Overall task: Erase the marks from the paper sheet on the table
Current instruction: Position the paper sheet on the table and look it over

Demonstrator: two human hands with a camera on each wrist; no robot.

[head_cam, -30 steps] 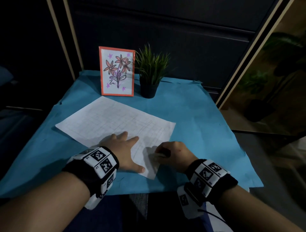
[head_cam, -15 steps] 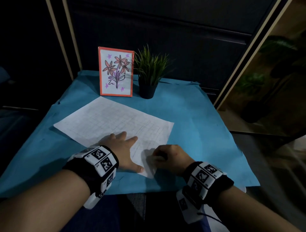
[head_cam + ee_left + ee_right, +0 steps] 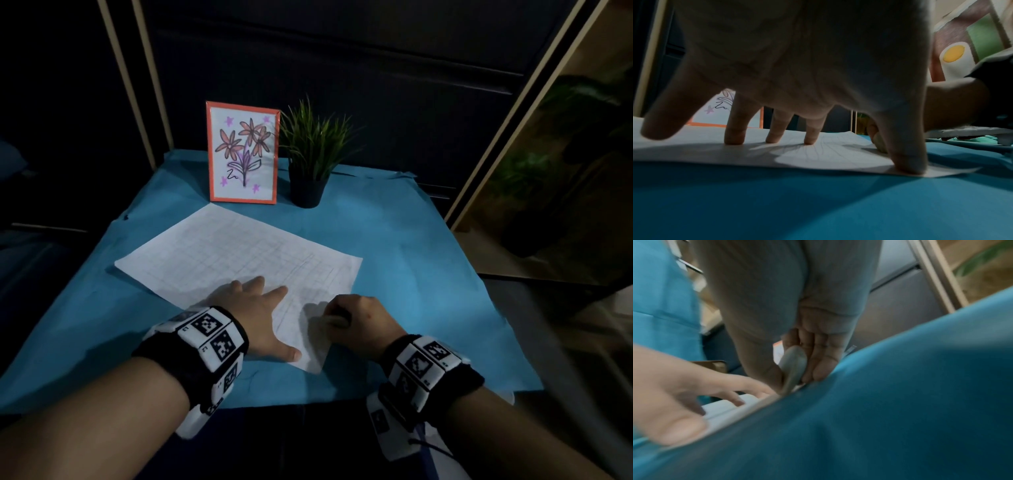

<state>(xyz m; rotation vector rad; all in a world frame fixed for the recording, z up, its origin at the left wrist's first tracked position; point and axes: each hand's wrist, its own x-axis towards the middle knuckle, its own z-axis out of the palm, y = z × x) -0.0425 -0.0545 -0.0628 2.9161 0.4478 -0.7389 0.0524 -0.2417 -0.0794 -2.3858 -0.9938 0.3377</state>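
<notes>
Nearest, the left hand [image 3: 255,320] lies flat with fingers [image 3: 734,129] spread, pressing the paper sheet [image 3: 239,260] onto the blue-covered worktop [image 3: 428,260], while the right hand [image 3: 359,317] has its grip curled round a pale eraser [image 3: 794,365] at the sheet's near right corner. Beyond the sheet stand a framed flower drawing [image 3: 243,154] and a potted plant [image 3: 313,154], side by side.

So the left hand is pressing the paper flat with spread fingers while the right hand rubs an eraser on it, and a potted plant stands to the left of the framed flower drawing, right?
Nearly. The potted plant stands to the right of the framed flower drawing, not the left, as the head view shows. The rest holds: the left hand presses the paper flat with spread fingers, and the right hand rubs an eraser on it.
</notes>
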